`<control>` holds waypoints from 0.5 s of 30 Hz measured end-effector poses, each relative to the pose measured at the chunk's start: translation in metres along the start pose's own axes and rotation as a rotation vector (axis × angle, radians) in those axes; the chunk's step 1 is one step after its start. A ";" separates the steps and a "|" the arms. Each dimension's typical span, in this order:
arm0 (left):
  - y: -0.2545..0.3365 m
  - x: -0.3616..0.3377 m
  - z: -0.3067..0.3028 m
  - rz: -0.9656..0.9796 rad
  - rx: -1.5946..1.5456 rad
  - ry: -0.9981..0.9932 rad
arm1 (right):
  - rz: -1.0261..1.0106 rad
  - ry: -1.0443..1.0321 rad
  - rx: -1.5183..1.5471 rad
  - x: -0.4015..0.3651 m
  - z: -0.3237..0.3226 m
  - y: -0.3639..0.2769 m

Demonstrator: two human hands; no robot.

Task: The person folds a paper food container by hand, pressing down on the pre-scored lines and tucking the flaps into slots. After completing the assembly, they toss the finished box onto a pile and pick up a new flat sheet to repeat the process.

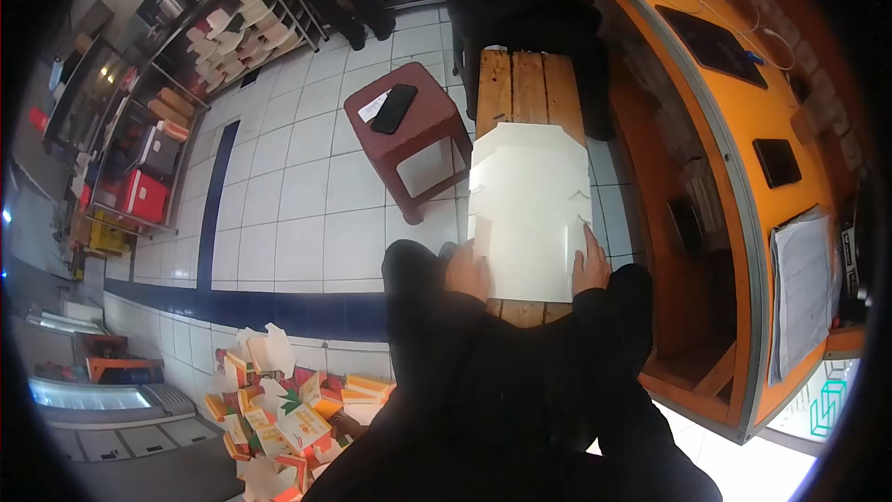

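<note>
while cardboard sheet (530, 214) lies on bench (525, 84), left hand (467, 270) and right hand (590, 265) touch it, seemingly open-palmed.

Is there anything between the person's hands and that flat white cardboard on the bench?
Nothing visible. The left hand and right hand touch the near edge of the white cardboard, which lies flat on the wooden bench.

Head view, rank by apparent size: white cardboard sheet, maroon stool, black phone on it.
1. white cardboard sheet, narrowly; it sits nearer the camera, so its lead over the stool is unsure
2. maroon stool
3. black phone, clearly smallest
</note>
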State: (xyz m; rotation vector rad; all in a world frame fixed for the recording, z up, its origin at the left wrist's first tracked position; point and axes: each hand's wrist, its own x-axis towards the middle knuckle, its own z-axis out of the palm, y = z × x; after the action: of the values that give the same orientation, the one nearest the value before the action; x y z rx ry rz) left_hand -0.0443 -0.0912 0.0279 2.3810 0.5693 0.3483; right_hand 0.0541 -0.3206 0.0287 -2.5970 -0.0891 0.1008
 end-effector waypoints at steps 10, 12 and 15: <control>0.016 -0.002 0.007 0.212 0.091 -0.153 | -0.416 -0.043 0.023 -0.014 0.004 -0.012; 0.026 -0.006 0.009 0.293 0.253 -0.155 | -0.440 -0.067 -0.114 -0.023 0.002 -0.021; 0.034 -0.004 0.011 0.311 0.346 -0.063 | -0.448 -0.084 -0.237 -0.022 0.002 -0.020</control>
State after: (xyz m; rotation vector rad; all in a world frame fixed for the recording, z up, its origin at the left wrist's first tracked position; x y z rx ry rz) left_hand -0.0334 -0.1226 0.0418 2.8123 0.2415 0.3284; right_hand 0.0311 -0.3044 0.0386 -2.7350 -0.7471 0.0368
